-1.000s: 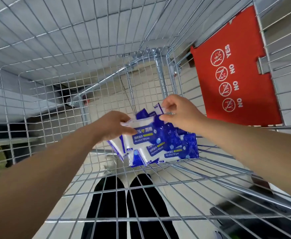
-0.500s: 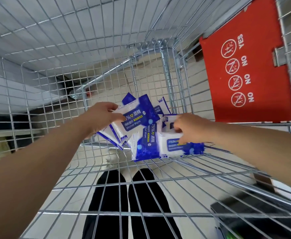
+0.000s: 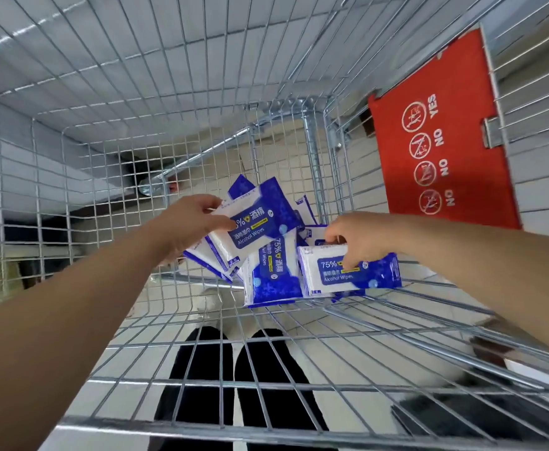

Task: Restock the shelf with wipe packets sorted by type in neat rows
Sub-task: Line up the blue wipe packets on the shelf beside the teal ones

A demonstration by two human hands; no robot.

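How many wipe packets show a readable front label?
3: the top packet in the left hand, the middle packet on end, the right packet in the right hand. Others are partly hidden behind.

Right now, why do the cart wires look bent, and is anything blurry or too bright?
Head view: the wide-angle lens curves the shopping cart wires, most near the edges; the near rim is blurred; the print on the alcohol wipes packets gripped by the left hand and right hand reads sharply; the light is even, with small glints on the upper-left wires.

Pale floor (image 3: 341, 361) under wire cart (image 3: 312, 157); red sign (image 3: 462, 190) (YES, NO icons) right.
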